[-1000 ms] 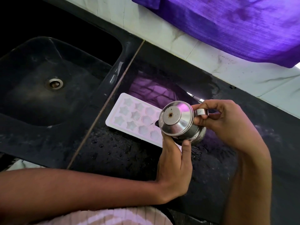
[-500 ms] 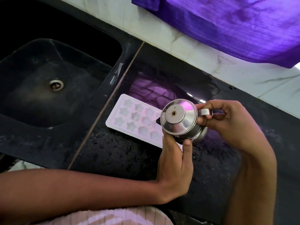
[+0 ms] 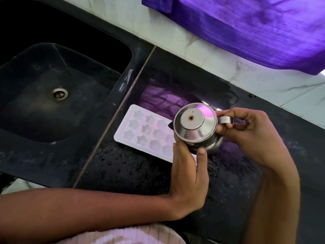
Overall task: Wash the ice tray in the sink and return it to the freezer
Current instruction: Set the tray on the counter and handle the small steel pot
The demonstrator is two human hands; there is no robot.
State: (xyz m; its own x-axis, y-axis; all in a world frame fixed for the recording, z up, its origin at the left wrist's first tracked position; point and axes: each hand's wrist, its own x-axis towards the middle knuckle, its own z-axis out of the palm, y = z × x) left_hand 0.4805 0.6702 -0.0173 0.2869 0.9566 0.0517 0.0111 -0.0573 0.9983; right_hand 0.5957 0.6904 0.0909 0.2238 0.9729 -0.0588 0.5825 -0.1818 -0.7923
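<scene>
Fingers of both the left hand (image 3: 189, 175) and right hand (image 3: 246, 136) curl round a steel jug (image 3: 196, 129), tipped bottom-up over the wet black counter (image 3: 123, 173). Beneath it, beside the sink (image 3: 52, 103), lies the pale pink ice tray (image 3: 147, 132), its star-shaped cells facing up.

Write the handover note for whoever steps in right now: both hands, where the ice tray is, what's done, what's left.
Left hand: steadies the steel jug from below, thumb and fingers on its lower side.
Right hand: grips the jug by its handle; the jug is lidded and tilted toward the tray.
Ice tray: flat on the wet black counter, just right of the sink, star cavities facing up, its near corner hidden behind the jug. Whether the cavities hold water cannot be told.
Done: the tray is out of the sink; droplets lie on the counter around it.
Left: finish with the jug, then carry the tray to the freezer, which is not in view.
</scene>
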